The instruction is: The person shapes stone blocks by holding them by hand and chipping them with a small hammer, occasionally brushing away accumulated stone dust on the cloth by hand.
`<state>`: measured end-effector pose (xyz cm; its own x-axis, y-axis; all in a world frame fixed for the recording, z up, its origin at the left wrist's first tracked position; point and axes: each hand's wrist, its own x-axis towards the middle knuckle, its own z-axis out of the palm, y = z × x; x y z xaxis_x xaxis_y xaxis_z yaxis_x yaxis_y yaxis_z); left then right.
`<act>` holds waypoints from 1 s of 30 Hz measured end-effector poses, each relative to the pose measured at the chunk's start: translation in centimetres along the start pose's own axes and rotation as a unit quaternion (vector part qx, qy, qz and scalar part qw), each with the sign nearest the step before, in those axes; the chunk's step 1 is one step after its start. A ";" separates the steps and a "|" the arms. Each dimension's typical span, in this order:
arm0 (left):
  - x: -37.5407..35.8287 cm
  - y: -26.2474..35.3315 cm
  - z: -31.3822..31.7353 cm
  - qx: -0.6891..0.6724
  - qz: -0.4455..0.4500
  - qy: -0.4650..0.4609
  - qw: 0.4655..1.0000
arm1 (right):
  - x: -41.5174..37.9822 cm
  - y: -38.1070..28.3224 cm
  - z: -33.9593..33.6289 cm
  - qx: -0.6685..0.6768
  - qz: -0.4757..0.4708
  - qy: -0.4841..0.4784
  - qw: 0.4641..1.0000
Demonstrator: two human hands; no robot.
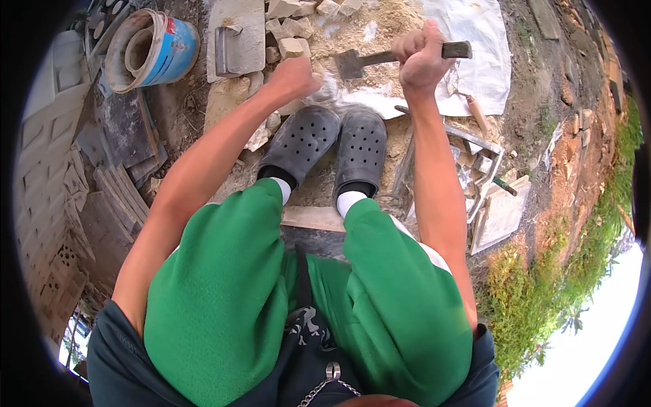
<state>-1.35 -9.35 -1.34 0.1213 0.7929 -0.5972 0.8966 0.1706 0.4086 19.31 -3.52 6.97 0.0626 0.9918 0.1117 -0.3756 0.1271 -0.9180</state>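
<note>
My right hand [424, 61] is wrapped round the handle of a hammer [350, 64], whose flat, dusty metal head points left. The handle's dark end sticks out on the right of the fist. My left hand [296, 77] is closed, its fingers turned down and away from view, so what it grips is hidden. Just beyond it lie several pale broken stone pieces [291, 49]. Between the two hands, light sandy rubble and white powder [390, 27] cover a white sheet [485, 74]. The hammer head is held above this rubble, apart from my left hand.
My grey clogs [303, 141] stand just below the work spot. At upper left are a blue bucket [178, 51] and a metal-edged tool [227, 51] on a board. To the right lie a wooden-handled trowel [477, 112] and a metal frame [498, 159] with rubble.
</note>
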 end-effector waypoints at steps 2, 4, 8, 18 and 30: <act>-0.1 -0.1 0.5 -0.012 0.003 0.004 1.000 | 0.6 -0.7 -0.1 -0.008 0.001 0.007 1.000; -0.1 -0.5 0.9 -0.026 0.007 0.006 1.000 | 0.8 -1.5 0.4 -0.073 -0.026 0.013 0.997; -0.5 -0.5 1.7 -0.029 0.015 0.031 0.999 | 0.7 -2.5 0.6 -0.097 -0.038 -0.028 0.994; 1.4 2.5 2.6 0.027 -0.015 0.059 0.998 | -0.8 -3.7 -0.1 -0.085 -0.043 -0.002 0.995; -0.6 3.5 1.3 0.028 -0.025 0.012 0.999 | -0.8 -4.7 -1.2 -0.116 -0.070 0.029 0.990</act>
<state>2.26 -9.99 -0.52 0.0672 0.7980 -0.5989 0.9240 0.1767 0.3391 22.15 -4.88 10.70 0.1546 0.9611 0.2291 -0.1377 0.2506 -0.9583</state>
